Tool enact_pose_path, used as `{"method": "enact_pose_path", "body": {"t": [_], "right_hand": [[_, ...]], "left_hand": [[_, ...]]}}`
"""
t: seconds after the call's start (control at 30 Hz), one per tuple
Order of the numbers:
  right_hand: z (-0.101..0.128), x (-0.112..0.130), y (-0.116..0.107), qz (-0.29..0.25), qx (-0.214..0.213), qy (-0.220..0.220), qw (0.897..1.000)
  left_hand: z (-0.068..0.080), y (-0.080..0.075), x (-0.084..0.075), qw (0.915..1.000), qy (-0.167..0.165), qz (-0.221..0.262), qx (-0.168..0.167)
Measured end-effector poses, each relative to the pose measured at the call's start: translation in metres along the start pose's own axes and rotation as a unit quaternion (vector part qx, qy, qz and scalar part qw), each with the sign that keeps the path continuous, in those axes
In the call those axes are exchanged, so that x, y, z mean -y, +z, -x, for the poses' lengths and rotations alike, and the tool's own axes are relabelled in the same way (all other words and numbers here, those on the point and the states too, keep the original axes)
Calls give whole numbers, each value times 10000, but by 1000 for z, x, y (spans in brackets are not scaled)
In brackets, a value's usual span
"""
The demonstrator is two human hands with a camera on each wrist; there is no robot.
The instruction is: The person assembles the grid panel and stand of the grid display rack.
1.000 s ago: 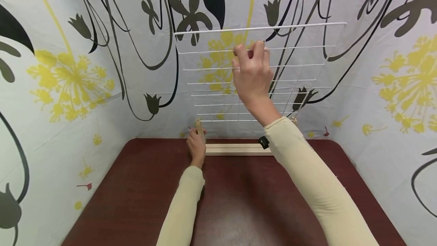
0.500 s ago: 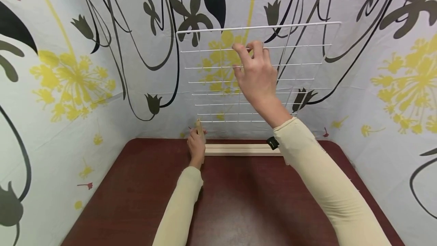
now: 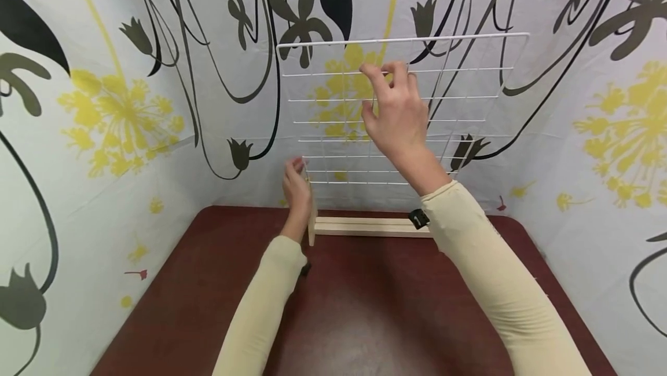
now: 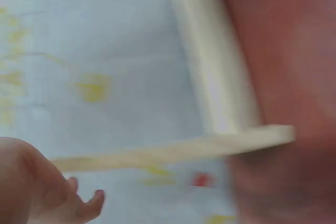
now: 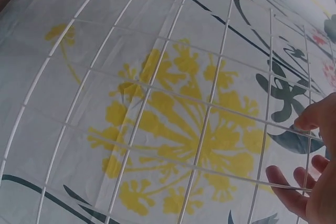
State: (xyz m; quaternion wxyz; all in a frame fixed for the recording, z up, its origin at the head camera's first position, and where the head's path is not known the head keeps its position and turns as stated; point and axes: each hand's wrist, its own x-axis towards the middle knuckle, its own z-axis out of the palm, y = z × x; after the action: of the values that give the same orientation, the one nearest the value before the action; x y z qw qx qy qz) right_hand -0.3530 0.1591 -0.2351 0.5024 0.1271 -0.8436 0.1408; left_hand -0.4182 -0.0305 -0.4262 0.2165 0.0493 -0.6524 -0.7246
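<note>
A white wire grid panel (image 3: 458, 83) stands upright at the back of the dark red table (image 3: 365, 306), above a pale wooden base rail (image 3: 365, 226). My right hand (image 3: 396, 115) is at the grid's upper middle, fingers relaxed, fingertips at a wire. In the right wrist view the grid (image 5: 157, 87) fills the frame and the fingertips (image 5: 304, 123) just touch it. My left hand (image 3: 295, 188) holds the top of an upright wooden strip (image 3: 311, 222) at the rail's left end. The left wrist view is blurred and shows the strip (image 4: 173, 150), the rail (image 4: 210, 66) and the hand's edge (image 4: 31, 187).
Flower-print cloth (image 3: 120, 121) hangs close behind the table and along both sides like walls. The grid leans near the back cloth. My two sleeves (image 3: 490, 283) reach across the table top.
My right hand has let go of the grid wire and drawn back slightly, fingers loosened. My left hand has slid up the wooden strip. The grid stays upright.
</note>
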Motion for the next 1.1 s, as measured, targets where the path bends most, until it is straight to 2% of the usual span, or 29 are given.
{"method": "enact_pose_path", "body": {"t": [0.1,0.2,0.27,0.33,0.43,0.57,0.73,0.9,1.0,1.1], "right_hand": [[0,-2,-2,-25,55,-46,10000],[0,-3,-3,-66,91,-114,9999],[0,-3,-3,-76,107,-148,9998],[0,-4,-4,-80,123,-157,9998],[0,-4,-5,-65,194,-163,9997],[0,-3,-9,-60,324,-144,9994],[0,-4,-17,-159,621,-180,9978],[6,-11,-31,-129,806,-553,9951],[11,-16,-38,4,517,-791,9955],[13,-21,-45,-199,-276,-850,9958]], "left_hand": [[-1,9,-48,9934,1001,514,203],[-4,13,-93,9774,1868,868,484],[-6,15,-117,9681,2194,1034,626],[-8,16,-137,9620,2362,1157,730],[-10,19,-159,9602,2398,1196,791],[-11,21,-176,9613,2277,1288,865],[-13,23,-184,9655,1912,1502,926],[-17,22,-185,9673,1595,1655,1072],[-21,22,-186,9684,1486,1631,1161],[-24,23,-189,9690,1367,1638,1245]]}}
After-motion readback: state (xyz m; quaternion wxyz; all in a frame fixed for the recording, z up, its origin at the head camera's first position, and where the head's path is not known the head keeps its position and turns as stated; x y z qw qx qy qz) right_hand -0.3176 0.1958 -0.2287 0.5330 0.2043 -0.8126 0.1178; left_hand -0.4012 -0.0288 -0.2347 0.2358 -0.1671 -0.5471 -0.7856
